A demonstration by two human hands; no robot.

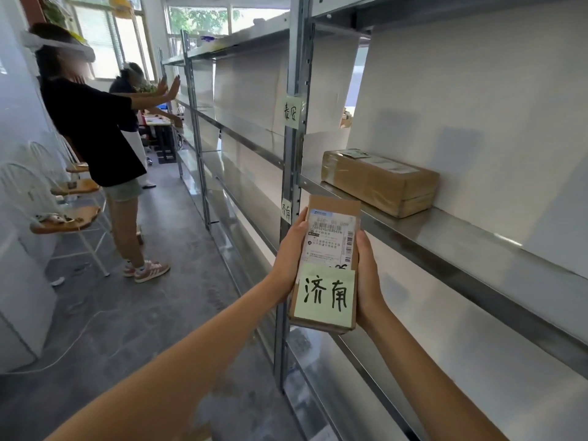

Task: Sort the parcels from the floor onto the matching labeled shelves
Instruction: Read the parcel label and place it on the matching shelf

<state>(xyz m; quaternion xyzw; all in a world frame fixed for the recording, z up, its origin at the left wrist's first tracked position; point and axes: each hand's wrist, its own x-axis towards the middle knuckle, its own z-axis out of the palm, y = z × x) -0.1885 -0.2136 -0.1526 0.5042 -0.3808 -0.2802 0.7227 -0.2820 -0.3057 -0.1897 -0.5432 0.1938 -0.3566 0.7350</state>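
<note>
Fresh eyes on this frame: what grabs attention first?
The small cardboard parcel held up at centre between the left hand and right hand, with a green sticky note reading 济南 on its lower half. Next, the taped brown box lying on the metal shelf just beyond it, and a matching 济南 label on the shelf post. At left, two people reach toward the far shelves.
</note>
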